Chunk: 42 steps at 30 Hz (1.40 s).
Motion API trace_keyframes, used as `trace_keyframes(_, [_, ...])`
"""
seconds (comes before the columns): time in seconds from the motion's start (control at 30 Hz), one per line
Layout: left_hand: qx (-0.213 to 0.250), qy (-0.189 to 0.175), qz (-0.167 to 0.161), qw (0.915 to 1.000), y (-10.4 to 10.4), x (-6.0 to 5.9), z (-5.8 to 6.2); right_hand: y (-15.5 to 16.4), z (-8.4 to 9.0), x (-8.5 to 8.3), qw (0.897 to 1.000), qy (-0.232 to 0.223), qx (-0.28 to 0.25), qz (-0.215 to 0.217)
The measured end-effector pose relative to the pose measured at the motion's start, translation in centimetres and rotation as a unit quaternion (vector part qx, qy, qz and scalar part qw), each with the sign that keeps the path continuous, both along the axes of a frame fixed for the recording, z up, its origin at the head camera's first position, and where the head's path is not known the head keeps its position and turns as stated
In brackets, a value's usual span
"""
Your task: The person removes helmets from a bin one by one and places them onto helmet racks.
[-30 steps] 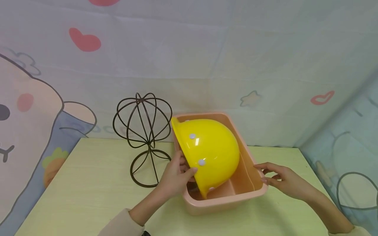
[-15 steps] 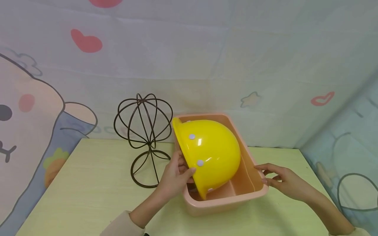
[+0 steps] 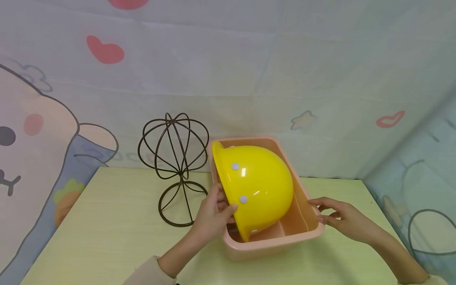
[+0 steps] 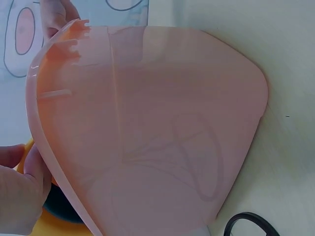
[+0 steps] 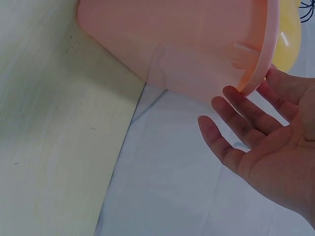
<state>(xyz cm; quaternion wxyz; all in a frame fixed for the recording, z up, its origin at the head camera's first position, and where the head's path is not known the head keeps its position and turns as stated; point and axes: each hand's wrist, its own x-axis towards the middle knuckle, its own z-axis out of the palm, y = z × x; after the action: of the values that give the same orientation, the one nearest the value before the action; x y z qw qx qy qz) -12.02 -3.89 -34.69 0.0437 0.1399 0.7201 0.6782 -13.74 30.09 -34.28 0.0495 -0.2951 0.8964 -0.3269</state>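
A yellow hard hat (image 3: pixel 260 186) with white rivets lies tilted on its side in a pink plastic basin (image 3: pixel 274 240), its brim toward the left. My left hand (image 3: pixel 212 215) grips the brim, thumb on the outer face and fingers curled inside the hat. In the left wrist view the hand (image 4: pixel 22 189) pinches the yellow brim just beyond the basin's rim, and the dark inside of the hat shows. At the basin's near right corner my right hand (image 3: pixel 343 217) pinches the rim; in the right wrist view its other fingers (image 5: pixel 241 115) spread below the rim.
A dark wire stand (image 3: pixel 181 174), with a round cage top and a ring base, stands close to the basin's left side. Everything rests on a pale wooden table (image 3: pixel 117 221). A printed cloth (image 3: pixel 228 71) hangs right behind the table.
The hard hat has shifted slightly to the right in the basin, with my left hand still on its brim. My right hand keeps its hold on the rim.
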Motion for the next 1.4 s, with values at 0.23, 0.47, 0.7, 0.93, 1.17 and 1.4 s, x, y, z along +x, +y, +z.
trace_keyframes(0.23, [0.009, 0.004, 0.001, 1.0000, -0.1, 0.1, 0.2, -0.1, 0.0, 0.1, 1.000, 0.001, -0.008, 0.002])
trace_keyframes(0.47, [0.021, -0.004, -0.003, 0.9998, -0.1, 0.3, 0.3, 0.0, -0.1, 0.0, 1.000, -0.005, -0.009, 0.001])
trace_keyframes(0.7, [0.025, 0.000, -0.002, 0.9997, 0.0, 0.4, 0.3, 0.0, -0.1, -0.1, 1.000, -0.004, -0.008, 0.006])
trace_keyframes(0.93, [0.028, 0.000, 0.004, 0.9996, 0.2, 0.4, 0.5, -0.2, -0.1, 0.0, 1.000, -0.004, -0.007, 0.002])
trace_keyframes(1.17, [0.027, 0.013, 0.005, 0.9995, 0.3, 0.4, 0.9, -0.1, 0.0, 0.0, 1.000, -0.010, -0.010, 0.006])
trace_keyframes(1.4, [0.041, 0.034, 0.007, 0.9986, 0.3, 0.3, 1.8, -0.2, -0.1, 0.0, 1.000, 0.002, -0.010, 0.007])
